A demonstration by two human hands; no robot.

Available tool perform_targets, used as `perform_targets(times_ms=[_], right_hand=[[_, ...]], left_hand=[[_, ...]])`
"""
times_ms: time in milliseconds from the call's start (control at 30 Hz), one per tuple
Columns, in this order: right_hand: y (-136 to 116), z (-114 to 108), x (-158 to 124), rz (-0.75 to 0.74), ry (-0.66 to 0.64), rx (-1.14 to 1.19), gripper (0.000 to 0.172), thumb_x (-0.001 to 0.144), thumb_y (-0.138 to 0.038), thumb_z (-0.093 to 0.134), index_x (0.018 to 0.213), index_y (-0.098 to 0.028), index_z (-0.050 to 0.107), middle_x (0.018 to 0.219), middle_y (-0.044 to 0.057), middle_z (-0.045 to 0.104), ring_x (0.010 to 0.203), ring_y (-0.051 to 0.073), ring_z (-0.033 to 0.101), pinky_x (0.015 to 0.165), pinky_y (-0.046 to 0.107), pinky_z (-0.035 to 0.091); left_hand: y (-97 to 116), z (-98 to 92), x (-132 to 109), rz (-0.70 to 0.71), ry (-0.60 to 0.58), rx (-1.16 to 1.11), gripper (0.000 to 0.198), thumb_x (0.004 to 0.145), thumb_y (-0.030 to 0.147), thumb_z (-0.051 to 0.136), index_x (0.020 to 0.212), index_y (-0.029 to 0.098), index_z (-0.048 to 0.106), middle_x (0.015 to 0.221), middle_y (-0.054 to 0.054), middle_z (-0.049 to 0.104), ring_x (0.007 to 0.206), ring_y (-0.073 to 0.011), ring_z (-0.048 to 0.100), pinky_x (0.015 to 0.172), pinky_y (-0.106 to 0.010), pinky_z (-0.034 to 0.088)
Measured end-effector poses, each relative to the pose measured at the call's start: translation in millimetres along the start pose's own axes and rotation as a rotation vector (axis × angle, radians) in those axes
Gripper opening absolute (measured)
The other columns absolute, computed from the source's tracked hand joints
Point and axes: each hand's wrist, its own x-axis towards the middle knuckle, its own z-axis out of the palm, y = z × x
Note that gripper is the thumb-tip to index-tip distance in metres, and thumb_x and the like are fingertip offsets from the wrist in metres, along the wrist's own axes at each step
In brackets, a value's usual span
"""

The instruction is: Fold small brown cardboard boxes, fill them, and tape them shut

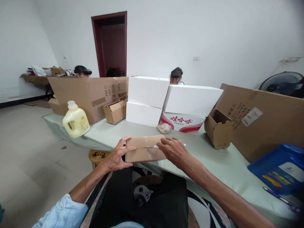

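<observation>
A small brown cardboard box (140, 155) lies at the near edge of the table, with clear tape across its middle seam. My left hand (116, 155) grips its left end, fingers on top and thumb along the near lower side. Over the box's right end, my right hand (173, 148) is closed around a slim white tool (155, 146). One end of the tool touches the seam by the tape, and the other pokes out past my knuckles. My fingers hide most of it, so its exact kind cannot be made out.
Behind stand stacked white boxes (147, 91), a clear bag (164, 128) and open small cartons (217, 129). A yellow jug (76, 120) is at left; a blue jug (280, 167) and a pen (280, 198) are at right. Large cartons (97, 95) partly hide two people across the table.
</observation>
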Motion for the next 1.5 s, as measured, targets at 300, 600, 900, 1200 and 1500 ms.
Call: perform_targets(times_ms=[300,600,900,1200,1500], right_hand=[[2.8,4.1,-7.4,0.023,-0.012,0.026,0.018,0.098,-0.007,0.057,0.097,-0.021,0.068,0.095,0.005,0.07,0.079,0.018,0.058,0.071,0.035,0.028],[4.8,3.4,-15.1,0.05,0.014,-0.006,0.022,0.096,-0.003,0.056,0.097,-0.021,0.068,0.09,0.006,0.07,0.082,0.02,0.06,0.071,0.034,0.029],[36.0,36.3,-51.9,0.268,0.357,0.24,0.024,0.109,-0.03,0.047,0.119,-0.024,0.068,0.102,0.007,0.072,0.09,0.022,0.067,0.075,0.031,0.044],[66.8,211.4,-128.9,0.59,0.241,0.22,0.029,0.095,-0.02,0.046,0.102,-0.023,0.074,0.083,0.009,0.071,0.075,0.027,0.066,0.061,0.033,0.046],[13.7,103.1,-38.2,0.324,0.682,0.464,0.03,0.107,-0.032,0.051,0.131,-0.022,0.065,0.126,0.014,0.07,0.119,0.029,0.063,0.108,0.051,0.046]], left_hand=[[3.7,0.0,-0.6,-0.01,-0.001,0.016,0.078,0.067,0.014,0.093,0.139,0.026,0.066,0.162,-0.015,0.031,0.15,-0.039,0.041,0.119,-0.053,0.048],[0.9,1.0,-6.2,-0.018,0.012,-0.003,0.08,0.066,0.012,0.092,0.14,0.027,0.064,0.162,-0.015,0.03,0.151,-0.0395,0.039,0.121,-0.056,0.045],[-6.3,-5.3,-7.1,-0.054,-0.03,0.0,0.089,0.069,0.015,0.092,0.149,0.03,0.056,0.166,-0.015,0.028,0.156,-0.0393,0.034,0.125,-0.059,0.039],[-10.4,-6.5,-1.4,-0.085,-0.067,-0.003,0.102,0.065,0.022,0.096,0.154,0.031,0.048,0.168,-0.016,0.027,0.156,-0.0405,0.035,0.125,-0.061,0.037],[-15.6,-12.8,3.3,-0.109,-0.098,-0.016,0.087,0.08,0.041,0.087,0.156,0.029,0.046,0.167,-0.017,0.031,0.155,-0.0389,0.037,0.124,-0.059,0.04]])
